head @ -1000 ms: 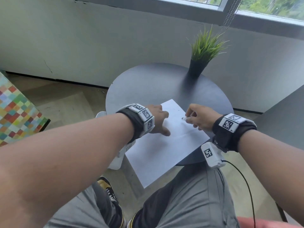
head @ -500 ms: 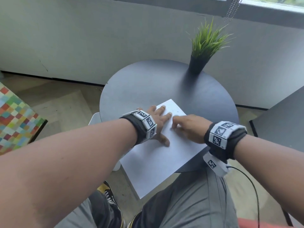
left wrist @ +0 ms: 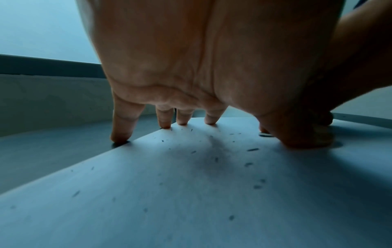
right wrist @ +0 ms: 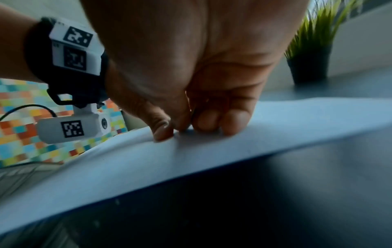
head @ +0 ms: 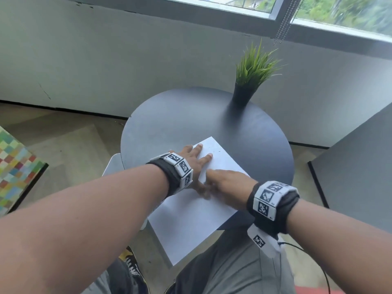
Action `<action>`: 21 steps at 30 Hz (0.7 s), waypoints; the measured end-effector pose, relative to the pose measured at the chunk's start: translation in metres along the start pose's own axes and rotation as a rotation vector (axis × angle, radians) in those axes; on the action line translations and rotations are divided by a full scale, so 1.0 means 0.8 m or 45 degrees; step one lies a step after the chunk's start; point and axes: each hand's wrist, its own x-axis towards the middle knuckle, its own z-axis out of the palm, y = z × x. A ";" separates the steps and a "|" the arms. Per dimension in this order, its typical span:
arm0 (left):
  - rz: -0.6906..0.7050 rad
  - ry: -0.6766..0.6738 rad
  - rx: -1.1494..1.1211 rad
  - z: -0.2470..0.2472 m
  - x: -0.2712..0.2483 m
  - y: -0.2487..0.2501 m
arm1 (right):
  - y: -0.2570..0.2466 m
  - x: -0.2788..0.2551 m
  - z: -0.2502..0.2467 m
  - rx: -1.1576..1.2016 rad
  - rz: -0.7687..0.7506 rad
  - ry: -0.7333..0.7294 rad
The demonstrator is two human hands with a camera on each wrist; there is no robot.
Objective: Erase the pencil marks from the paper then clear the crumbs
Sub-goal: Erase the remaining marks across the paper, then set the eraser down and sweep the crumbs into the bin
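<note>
Paper (head: pixel 192 219): thin, light, limp sheet laid on the round table (head: pixel 191 115), near end overhanging the edge. Crumbs (left wrist: pixel 252 149) are scattered over it. It is pinned by the left hand (head: pixel 192 161), fingers spread flat. Right hand (head: pixel 228 180) is curled, fingertips bunched; eraser not discernible. Best held flat, judged easily creased.

Crumb-strewn white paper (head: pixel 191 219) overhanging table (head: pixel 180 124)
</note>
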 end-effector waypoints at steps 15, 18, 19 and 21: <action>-0.468 0.202 -0.322 0.010 -0.041 -0.034 | 0.082 -0.090 0.003 0.410 0.697 0.524; -0.585 0.235 -0.481 0.010 -0.039 -0.042 | 0.033 -0.086 0.025 0.445 0.574 0.323; -0.596 0.238 -0.547 0.011 -0.039 -0.045 | 0.023 -0.082 0.031 0.432 0.563 0.312; -0.611 0.266 -0.662 0.015 -0.042 -0.051 | 0.010 -0.074 0.037 0.427 0.585 0.322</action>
